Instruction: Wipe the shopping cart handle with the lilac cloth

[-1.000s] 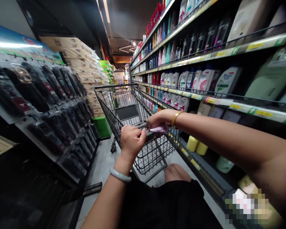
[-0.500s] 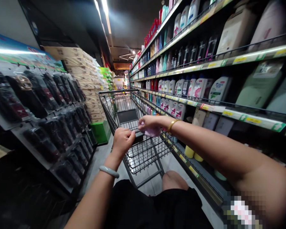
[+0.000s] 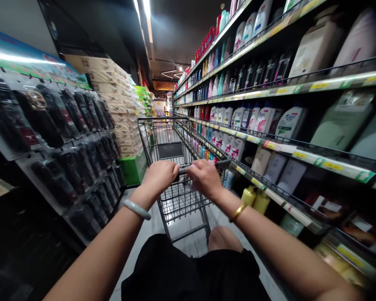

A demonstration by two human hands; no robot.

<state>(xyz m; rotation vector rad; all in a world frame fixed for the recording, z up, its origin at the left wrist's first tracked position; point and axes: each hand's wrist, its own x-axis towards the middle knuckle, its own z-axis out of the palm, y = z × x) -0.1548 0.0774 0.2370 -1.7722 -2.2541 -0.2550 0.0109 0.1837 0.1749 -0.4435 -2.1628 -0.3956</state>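
Both the left hand (image 3: 161, 175) and the right hand (image 3: 205, 175) are at the handle (image 3: 224, 164) of a shopping cart (image 3: 163, 118); the bar lies directly under the palms, its long axis running sideways across the front of the body, rising a little toward the right in this view; the cart's basket stretches forward and away from the fingers, down the aisle.

The left fingers are curled tight around the bar, thumb turned inward; the right fingers are bent over it and close together, though blur hides whether they wrap fully underneath; a scrap of pale purple shows below the right hand, too small to tell what it is.

Neither hand is nearer to the bar as a whole, since both are on it, side by side with a short bare stretch between; its right end sticks out beyond the right hand, toward the shelf (image 3: 313, 159) of bottles (image 3: 290, 122); its left end is hidden by the left hand, on the side of the hanging black packs (image 3: 52, 177).
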